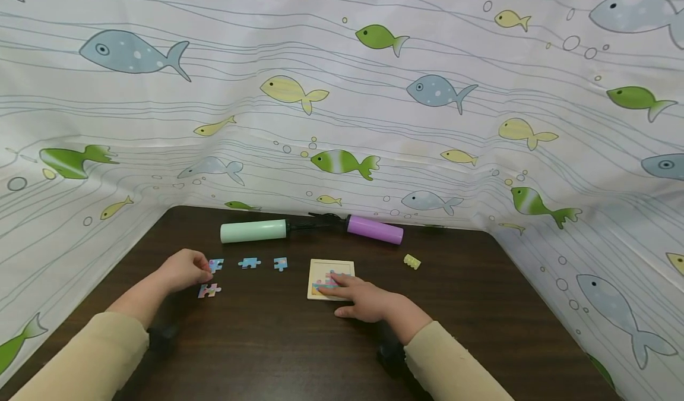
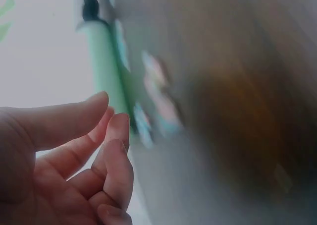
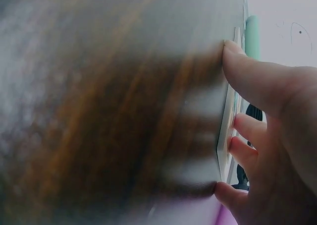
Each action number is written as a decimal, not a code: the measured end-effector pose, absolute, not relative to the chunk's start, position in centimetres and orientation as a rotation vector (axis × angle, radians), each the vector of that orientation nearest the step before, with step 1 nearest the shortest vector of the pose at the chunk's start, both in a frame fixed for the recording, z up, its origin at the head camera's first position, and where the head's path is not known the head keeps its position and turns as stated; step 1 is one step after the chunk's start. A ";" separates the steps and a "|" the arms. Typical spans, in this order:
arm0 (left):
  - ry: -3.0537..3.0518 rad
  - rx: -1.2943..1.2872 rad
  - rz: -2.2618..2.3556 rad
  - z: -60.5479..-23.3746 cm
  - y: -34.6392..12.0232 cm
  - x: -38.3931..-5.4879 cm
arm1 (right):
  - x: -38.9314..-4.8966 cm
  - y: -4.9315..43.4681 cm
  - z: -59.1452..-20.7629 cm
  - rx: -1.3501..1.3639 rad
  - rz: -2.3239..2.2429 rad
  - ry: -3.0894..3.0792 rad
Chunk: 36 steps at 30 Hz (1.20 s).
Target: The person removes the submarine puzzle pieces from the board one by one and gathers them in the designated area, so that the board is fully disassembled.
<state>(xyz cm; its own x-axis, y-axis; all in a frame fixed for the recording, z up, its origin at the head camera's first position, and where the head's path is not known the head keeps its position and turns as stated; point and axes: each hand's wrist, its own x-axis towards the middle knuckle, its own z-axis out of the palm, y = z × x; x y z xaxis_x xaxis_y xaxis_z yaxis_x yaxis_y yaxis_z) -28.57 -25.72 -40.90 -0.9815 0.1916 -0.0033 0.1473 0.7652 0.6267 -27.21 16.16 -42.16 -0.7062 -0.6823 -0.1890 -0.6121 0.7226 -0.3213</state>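
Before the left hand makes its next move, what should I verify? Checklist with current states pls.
1. Tray steadied: ok. The right hand rests on the jigsaw tray.
2. Room in tray: ok. Its upper area is bare.
3. Assembled section fully seated: cannot tell. Fingers cover part of it.
4. Left-hand grip: cannot tell. The left hand is at the leftmost blue jigsaw piece; contact is unclear.
5. Other loose pieces separated: ok. The middle blue jigsaw piece, right blue jigsaw piece and pink jigsaw piece lie apart.
6. Mint-green cylinder off the pieces: ok. It lies behind them.
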 end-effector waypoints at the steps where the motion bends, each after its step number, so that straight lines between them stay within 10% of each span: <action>1: 2.894 0.293 1.014 -40.7 -25.1 -28.6 | -27.2 16.2 -42.2 -1.014 -0.341 2.633; 21: 2.793 0.483 0.932 -39.4 -7.3 -31.2 | -27.4 16.2 -42.0 -1.012 -0.337 2.625; 36: 2.757 0.339 0.849 -41.0 -2.6 -31.6 | -27.5 16.3 -42.1 -1.038 -0.335 2.621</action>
<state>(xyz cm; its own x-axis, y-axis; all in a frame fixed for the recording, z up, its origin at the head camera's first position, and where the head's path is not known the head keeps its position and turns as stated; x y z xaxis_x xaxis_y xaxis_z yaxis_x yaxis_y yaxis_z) -31.61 -2.59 -41.01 -0.9451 0.2874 -0.1557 0.1499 0.8044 0.5748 -27.50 16.29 -42.12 -0.6934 -0.6949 -0.1904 -0.6246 0.7115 -0.3219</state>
